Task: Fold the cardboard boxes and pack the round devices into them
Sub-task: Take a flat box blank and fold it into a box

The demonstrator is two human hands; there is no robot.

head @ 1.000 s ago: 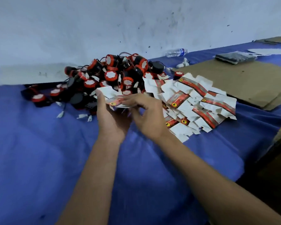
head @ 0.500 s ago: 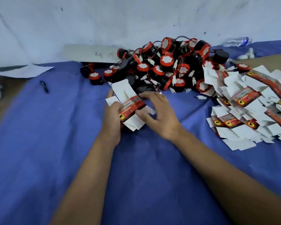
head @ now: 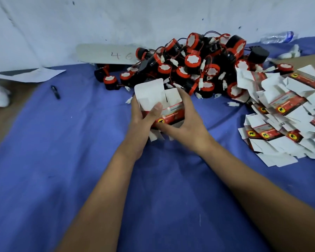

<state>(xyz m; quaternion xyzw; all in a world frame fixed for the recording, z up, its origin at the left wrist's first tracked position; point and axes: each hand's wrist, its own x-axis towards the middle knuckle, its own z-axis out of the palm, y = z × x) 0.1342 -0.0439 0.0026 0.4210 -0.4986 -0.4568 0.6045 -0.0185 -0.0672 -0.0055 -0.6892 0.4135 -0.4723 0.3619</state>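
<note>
Cardboard box (head: 168, 109) — white with a red printed band and a yellow round emblem, opened into a tube, top flaps standing up, bottom flaps hanging loose; held just above the blue cloth (head: 62, 179), near the middle of the view. Left hand (head: 142, 120): fingers wrapped behind the box's left side, thumb pressed across its front face. Right hand (head: 187, 122): fingers curled over the box's right and far side, thumb tucked under the lower front edge; both hands grip the box firmly. Pile of round devices (head: 198, 64) — black bodies, red rims, white faces, with thin wires and small white connectors, heaped just beyond the box against the wall (head: 153, 19). Stack of flat boxes (head: 284, 115), same red-and-white print, spread to the right of the hands. Grey strip with handwritten digits (head: 107, 54) leaning at the wall's foot, left of the pile. Black marker (head: 55, 91) lying on the cloth at left. Sheet of paper (head: 31, 74) at far left. Plastic bottle (head: 278, 37) lying at upper right.
</note>
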